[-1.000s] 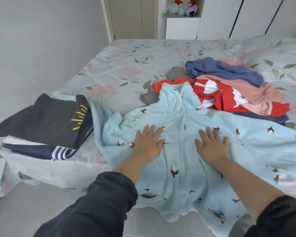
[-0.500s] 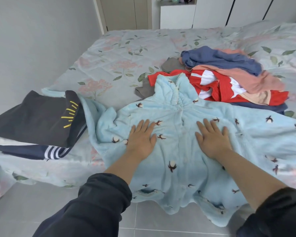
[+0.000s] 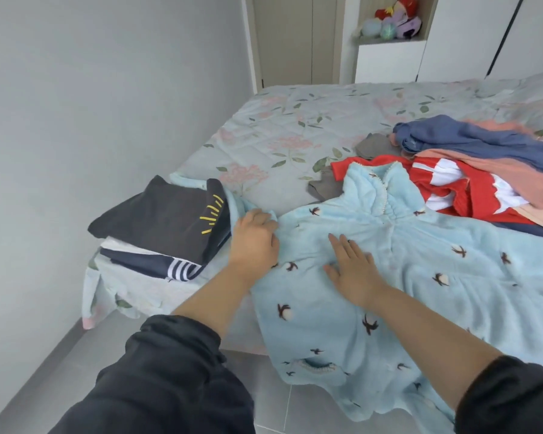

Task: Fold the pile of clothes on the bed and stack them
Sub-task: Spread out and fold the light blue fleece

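Note:
A light blue fleece robe (image 3: pixel 420 277) with small dark prints lies spread over the near edge of the bed, its hem hanging toward the floor. My left hand (image 3: pixel 254 238) grips the robe's left sleeve where it meets the shoulder, fingers curled into the fabric. My right hand (image 3: pixel 353 266) lies flat on the robe's chest, fingers straight. A stack of folded clothes (image 3: pixel 166 227), dark grey on top with yellow marks and navy with white stripes below, sits at the bed's left corner. The unfolded pile (image 3: pixel 470 170) of red, pink, blue and grey garments lies behind the robe.
The bed (image 3: pixel 295 133) has a floral cover and reaches back to white cabinets (image 3: pixel 386 62) and a door. A grey wall (image 3: pixel 91 120) runs close along the bed's left side. Grey floor tiles (image 3: pixel 60 371) show below the bed edge.
My left hand moved left from the robe's chest and took hold of the left sleeve. My right hand slid left and stays flat. The camera turned to the left.

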`<act>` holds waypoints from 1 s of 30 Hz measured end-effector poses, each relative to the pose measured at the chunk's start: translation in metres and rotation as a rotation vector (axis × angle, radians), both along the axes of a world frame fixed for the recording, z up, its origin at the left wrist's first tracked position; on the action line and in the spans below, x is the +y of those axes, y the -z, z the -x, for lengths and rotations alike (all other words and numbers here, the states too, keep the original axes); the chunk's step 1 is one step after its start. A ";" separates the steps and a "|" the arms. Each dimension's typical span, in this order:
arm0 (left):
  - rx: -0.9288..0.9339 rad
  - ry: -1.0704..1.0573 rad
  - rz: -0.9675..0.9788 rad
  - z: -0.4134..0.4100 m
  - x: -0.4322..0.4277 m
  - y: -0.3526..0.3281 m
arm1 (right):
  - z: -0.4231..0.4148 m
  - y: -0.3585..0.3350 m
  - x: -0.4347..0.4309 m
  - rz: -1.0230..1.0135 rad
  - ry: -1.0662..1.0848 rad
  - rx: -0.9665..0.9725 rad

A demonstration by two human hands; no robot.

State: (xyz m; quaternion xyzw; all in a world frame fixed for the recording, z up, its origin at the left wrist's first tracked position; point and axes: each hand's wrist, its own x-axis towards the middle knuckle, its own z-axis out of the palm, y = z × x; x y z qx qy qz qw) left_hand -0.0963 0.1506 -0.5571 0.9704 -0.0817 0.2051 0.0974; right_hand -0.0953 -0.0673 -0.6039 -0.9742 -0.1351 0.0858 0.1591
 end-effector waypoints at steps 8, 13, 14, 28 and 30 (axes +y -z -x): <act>-0.105 -0.373 0.240 -0.033 0.098 -0.051 | -0.011 0.020 0.038 0.173 -0.050 0.062; 0.087 -0.493 0.496 -0.083 0.111 -0.056 | -0.025 0.027 0.036 0.170 -0.055 0.090; 0.165 -0.512 0.493 -0.093 0.112 -0.055 | -0.028 0.027 0.036 0.175 -0.058 0.094; 0.244 -0.543 0.601 -0.145 0.111 -0.065 | -0.040 0.041 0.034 0.104 -0.003 0.097; 0.093 -0.424 0.604 -0.144 0.090 -0.077 | -0.041 0.033 0.033 0.012 -0.002 0.114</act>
